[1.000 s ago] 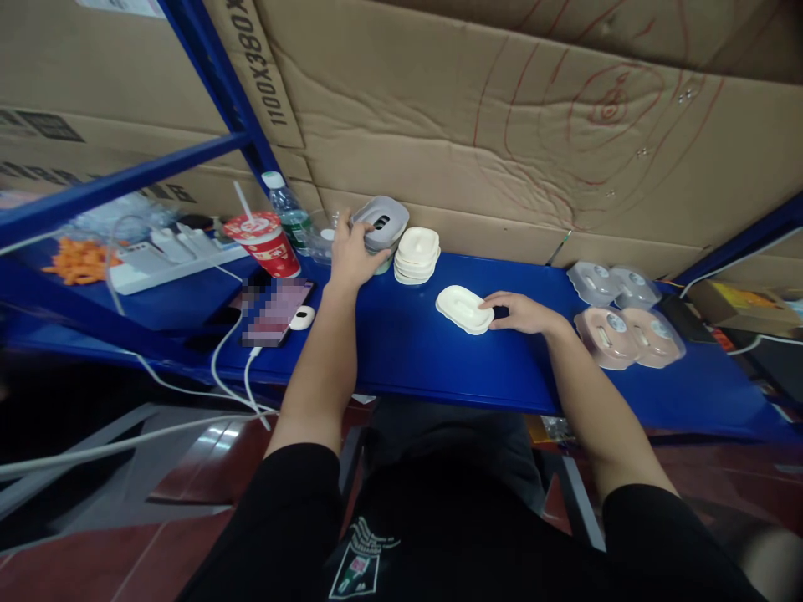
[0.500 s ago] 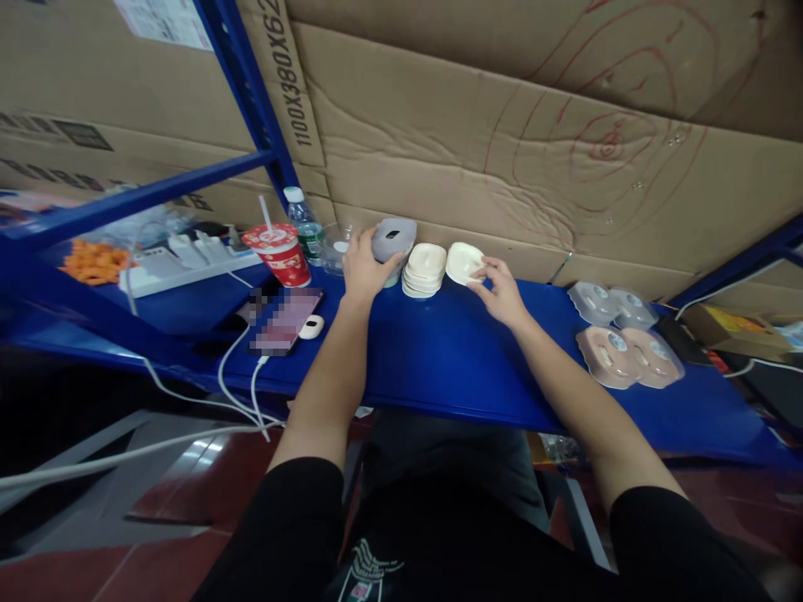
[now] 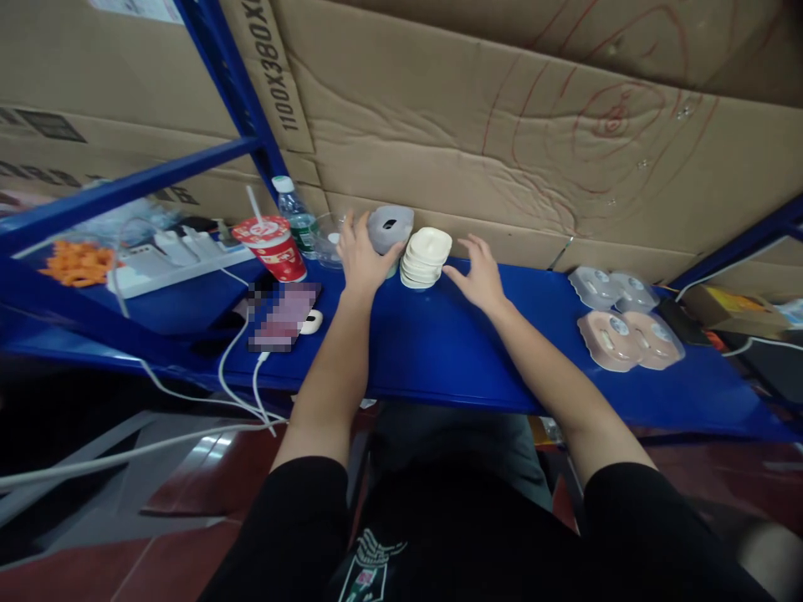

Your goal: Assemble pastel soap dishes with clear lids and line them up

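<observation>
My left hand (image 3: 367,257) is beside a stack topped by a grey, rounded-square lid (image 3: 390,227) with a dark slot. Its fingers are spread on the left side, and the thumb crosses in front of the stack, whose lower part is mostly hidden. Just right of that stands a slightly uneven pile of cream, rounded-square lids (image 3: 427,257). My right hand (image 3: 478,272) hovers right of this pile, open, with thumb and fingers apart and nothing between them. The thumb tip is close to the pile's right edge.
Left on the blue table (image 3: 452,359) are a red cup (image 3: 276,251) with a straw, a water bottle (image 3: 296,219), a phone (image 3: 288,316) and a cream oval item (image 3: 312,322). Clear packs (image 3: 595,288) and pink packs (image 3: 608,341) lie right. Cardboard (image 3: 407,117) stands behind.
The single cream lid from my right hand now lies on top of the cream pile. My right hand has let go and opened; my left hand stays by the grey stack.
</observation>
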Demonstrator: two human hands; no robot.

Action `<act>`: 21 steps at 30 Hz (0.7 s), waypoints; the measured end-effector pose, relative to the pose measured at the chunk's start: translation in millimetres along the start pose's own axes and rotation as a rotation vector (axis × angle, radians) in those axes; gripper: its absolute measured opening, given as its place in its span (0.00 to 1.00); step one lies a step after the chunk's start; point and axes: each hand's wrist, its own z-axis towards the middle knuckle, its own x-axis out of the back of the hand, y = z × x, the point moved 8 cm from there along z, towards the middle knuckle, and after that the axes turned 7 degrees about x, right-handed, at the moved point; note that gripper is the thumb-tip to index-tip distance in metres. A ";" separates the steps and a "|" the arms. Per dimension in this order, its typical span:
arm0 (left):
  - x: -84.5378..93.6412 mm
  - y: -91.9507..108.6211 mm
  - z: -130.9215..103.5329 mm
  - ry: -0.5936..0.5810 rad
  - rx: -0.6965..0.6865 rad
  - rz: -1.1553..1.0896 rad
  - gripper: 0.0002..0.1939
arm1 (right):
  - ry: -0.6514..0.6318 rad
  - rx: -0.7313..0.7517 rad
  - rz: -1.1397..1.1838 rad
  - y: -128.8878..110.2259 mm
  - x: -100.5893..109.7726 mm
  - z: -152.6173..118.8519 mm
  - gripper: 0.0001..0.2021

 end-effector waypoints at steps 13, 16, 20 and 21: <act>-19.4 102.1 -58.7 -0.143 -0.358 -0.169 0.28 | -0.343 -0.717 -0.670 144.9 182.9 -171.6 0.42; -34.4 124.8 -81.6 -0.254 -0.502 -0.194 0.26 | -0.345 -0.455 -0.506 116.3 155.6 -157.5 0.42; -51.5 134.4 -101.2 -0.425 -0.631 -0.191 0.28 | -0.394 -0.104 -0.211 70.7 119.2 -124.6 0.47; -54.8 133.9 -103.4 -0.464 -0.645 -0.180 0.29 | -0.390 -0.091 -0.202 66.5 117.7 -119.0 0.48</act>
